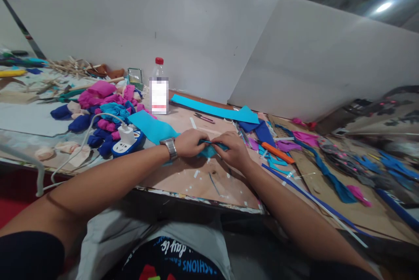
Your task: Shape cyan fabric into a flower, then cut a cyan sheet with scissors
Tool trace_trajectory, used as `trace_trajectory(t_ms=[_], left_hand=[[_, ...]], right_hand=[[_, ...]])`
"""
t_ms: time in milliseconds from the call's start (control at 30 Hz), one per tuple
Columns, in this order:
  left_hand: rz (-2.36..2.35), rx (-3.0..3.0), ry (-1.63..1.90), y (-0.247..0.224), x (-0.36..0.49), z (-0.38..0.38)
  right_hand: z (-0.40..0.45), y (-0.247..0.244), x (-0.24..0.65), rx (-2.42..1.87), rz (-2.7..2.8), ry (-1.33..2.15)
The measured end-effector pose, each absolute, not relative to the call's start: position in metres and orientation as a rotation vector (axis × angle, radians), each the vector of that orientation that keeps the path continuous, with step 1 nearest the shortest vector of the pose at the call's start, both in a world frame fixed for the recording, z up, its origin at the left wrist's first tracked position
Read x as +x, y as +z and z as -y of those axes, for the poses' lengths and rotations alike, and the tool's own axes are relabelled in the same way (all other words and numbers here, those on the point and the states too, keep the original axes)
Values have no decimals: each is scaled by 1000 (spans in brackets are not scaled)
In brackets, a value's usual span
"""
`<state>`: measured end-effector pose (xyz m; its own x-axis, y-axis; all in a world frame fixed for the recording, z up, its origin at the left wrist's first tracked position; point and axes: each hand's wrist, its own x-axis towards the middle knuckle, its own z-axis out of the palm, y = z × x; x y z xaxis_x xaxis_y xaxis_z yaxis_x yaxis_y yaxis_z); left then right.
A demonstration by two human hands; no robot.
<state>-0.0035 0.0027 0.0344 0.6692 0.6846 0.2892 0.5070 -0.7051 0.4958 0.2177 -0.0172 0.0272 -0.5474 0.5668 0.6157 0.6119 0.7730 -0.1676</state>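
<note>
Our left hand (190, 142) and right hand (233, 151) both pinch the blue cloth (207, 152) between them, over the table (183, 175). We seem to be gathering or folding its edge; the next move likely calls for firm, steady fingertips.

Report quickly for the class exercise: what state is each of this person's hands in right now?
Left hand: closed, fingertips pinching blue material.
Right hand: closed, fingertips pinching blue material too.
</note>
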Motion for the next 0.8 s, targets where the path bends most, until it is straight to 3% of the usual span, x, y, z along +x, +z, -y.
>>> trace_trajectory(t_ms=[800], left_hand=[[-895, 2393, 623, 37, -6, -6]], right_hand=[[16, 27, 218, -768, 2278, -107]])
